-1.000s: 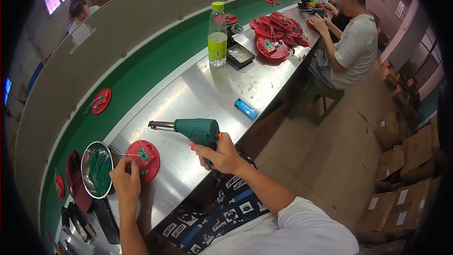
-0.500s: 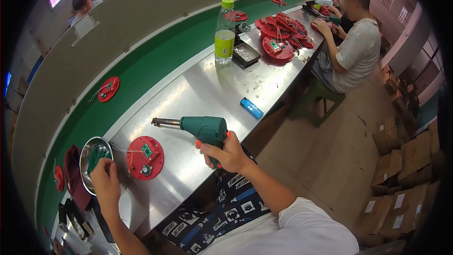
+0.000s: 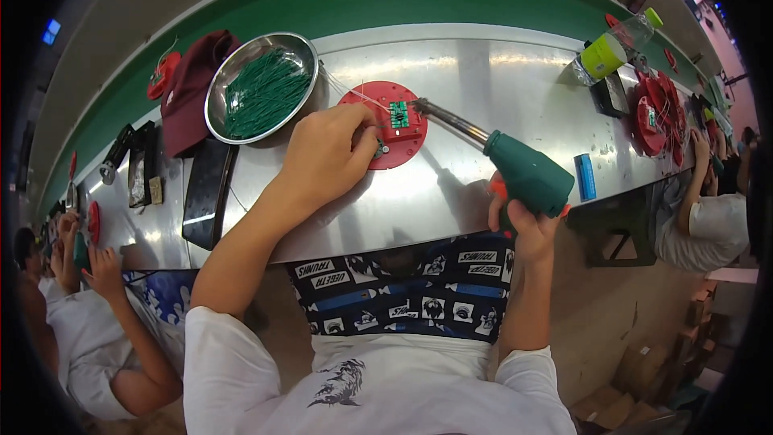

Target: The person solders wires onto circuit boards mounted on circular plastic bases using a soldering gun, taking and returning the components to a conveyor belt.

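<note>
My right hand [image 3: 527, 225] is wrapped round the handle of a green soldering gun [image 3: 527, 171] with an orange trigger. Its metal tip points left, close to a small green circuit board [image 3: 399, 115] on a red disc [image 3: 411, 147]. My left hand [image 3: 330, 149] is at the disc's left side with fingers curled together; what they pinch, if anything, is hidden. White wires [image 3: 352, 89] run from the board toward a steel bowl [image 3: 211, 109] filled with thin green strips [image 3: 266, 97].
A maroon cap [image 3: 189, 97] and a black phone-like slab [image 3: 208, 193] lie left of the disc. To the right are a blue lighter-like box [image 3: 585, 177], a bottle [image 3: 604, 56] and stacked red discs [image 3: 660, 109]. A green conveyor belt [image 3: 451, 0] runs behind; co-workers sit at both sides.
The view has swung left. My left hand has gone from the bowl to the red disc, and the soldering gun's tip has come over the circuit board.
</note>
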Tool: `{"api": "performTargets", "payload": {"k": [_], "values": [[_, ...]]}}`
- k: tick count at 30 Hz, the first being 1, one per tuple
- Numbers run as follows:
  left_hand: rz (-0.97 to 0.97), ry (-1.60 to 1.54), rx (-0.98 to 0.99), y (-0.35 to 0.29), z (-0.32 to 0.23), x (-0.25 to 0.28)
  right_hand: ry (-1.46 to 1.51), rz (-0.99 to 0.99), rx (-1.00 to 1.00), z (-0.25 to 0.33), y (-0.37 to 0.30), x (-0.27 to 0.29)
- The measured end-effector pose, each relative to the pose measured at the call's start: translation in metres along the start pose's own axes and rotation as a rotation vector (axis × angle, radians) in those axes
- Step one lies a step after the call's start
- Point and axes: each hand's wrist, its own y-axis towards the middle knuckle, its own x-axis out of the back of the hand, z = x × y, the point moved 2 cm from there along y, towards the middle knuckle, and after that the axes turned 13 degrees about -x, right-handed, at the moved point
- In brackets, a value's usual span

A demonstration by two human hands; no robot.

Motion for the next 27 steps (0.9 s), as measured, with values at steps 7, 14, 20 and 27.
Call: {"api": "performTargets", "payload": {"k": [7,14,20,27], "values": [[-0.090,0.099,-0.036,-0.004,-0.001,-0.011,-0.125,0.091,-0.018,0.007,-0.002,0.002],[-0.055,0.214,-0.088,-0.005,0.001,-0.014,-0.038,0.009,-0.090,0.013,-0.001,-0.005],[-0.042,0.221,-0.096,-0.004,0.001,-0.015,-0.028,-0.027,-0.097,0.014,0.001,-0.004],[-0.049,0.212,-0.110,-0.002,0.003,-0.012,-0.089,0.019,-0.086,0.008,0.001,0.003]]}}
